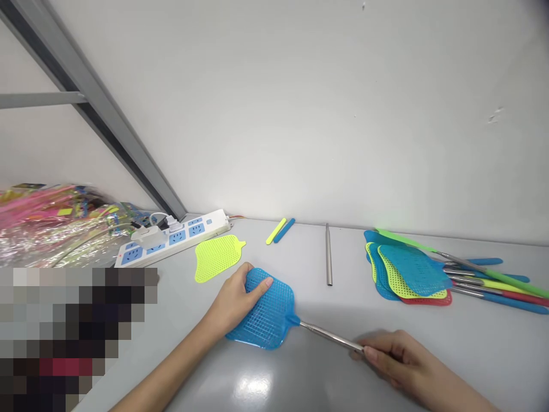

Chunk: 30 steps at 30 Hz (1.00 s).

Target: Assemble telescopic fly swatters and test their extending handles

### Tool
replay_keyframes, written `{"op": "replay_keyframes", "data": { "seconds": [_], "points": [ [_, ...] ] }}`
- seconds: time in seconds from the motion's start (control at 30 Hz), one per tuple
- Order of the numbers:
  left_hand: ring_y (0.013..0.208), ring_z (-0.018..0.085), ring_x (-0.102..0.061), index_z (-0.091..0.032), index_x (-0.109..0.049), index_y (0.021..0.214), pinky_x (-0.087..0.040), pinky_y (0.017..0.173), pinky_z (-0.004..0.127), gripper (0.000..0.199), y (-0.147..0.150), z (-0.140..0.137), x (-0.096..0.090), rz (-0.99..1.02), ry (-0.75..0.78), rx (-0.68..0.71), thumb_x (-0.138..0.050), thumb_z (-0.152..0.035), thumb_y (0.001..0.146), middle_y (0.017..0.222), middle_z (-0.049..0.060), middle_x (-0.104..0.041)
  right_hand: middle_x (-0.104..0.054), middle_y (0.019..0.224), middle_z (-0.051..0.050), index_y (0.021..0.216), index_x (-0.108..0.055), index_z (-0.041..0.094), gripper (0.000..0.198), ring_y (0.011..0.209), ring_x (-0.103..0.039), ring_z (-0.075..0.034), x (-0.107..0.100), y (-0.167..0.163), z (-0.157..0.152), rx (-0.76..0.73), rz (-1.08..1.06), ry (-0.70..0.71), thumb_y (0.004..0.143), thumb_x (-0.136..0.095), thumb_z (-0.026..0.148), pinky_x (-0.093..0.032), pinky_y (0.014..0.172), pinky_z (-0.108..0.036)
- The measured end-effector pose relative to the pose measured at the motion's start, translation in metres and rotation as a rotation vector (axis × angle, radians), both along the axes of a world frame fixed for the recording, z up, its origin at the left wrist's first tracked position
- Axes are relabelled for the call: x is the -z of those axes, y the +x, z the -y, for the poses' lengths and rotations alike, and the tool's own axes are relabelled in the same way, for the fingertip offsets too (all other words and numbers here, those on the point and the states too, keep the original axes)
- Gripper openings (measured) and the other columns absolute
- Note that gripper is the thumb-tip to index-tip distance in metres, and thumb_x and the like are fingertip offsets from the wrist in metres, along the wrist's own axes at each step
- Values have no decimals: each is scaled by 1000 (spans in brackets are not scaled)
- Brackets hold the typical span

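Note:
A blue mesh fly swatter head [268,309] is joined at its neck to a metal telescopic rod [330,335]. My left hand [240,294] is closed on the head's left edge, thumb lying over the mesh. Lower right, the fingers of my right hand [390,357] pinch the rod; its far end is hidden in that hand. Beyond my left hand lies a loose yellow swatter head [218,257]. Short yellow [275,230] and blue [284,230] handle grips rest side by side near the wall. A separate metal rod [328,257] lies to the right of them.
Several swatters with handles are piled [414,269] at the right of the grey table [206,372]. A white power strip [180,240] with plugs stands at the back left. Plastic-wrapped items [64,223] lie beyond it, under a grey metal frame [107,114].

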<state>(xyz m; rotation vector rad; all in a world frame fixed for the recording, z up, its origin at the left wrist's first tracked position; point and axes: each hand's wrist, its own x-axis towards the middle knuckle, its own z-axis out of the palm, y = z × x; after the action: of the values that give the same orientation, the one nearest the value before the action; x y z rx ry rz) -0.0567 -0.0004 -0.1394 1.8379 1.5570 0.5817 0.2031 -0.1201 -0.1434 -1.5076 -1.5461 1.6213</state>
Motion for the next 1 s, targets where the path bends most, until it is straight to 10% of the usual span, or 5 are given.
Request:
{"op": "replay_keyframes", "data": {
  "seconds": [1.0],
  "points": [
    [52, 10, -42, -22, -37, 73, -33, 48, 20, 27, 13, 25, -5, 268, 40, -53, -55, -42, 69, 56, -8, -38, -26, 41, 8, 73, -62, 11, 43, 37, -14, -4, 8, 18, -4, 188, -206, -302, 67, -54, 53, -6, 39, -24]
  ]
}}
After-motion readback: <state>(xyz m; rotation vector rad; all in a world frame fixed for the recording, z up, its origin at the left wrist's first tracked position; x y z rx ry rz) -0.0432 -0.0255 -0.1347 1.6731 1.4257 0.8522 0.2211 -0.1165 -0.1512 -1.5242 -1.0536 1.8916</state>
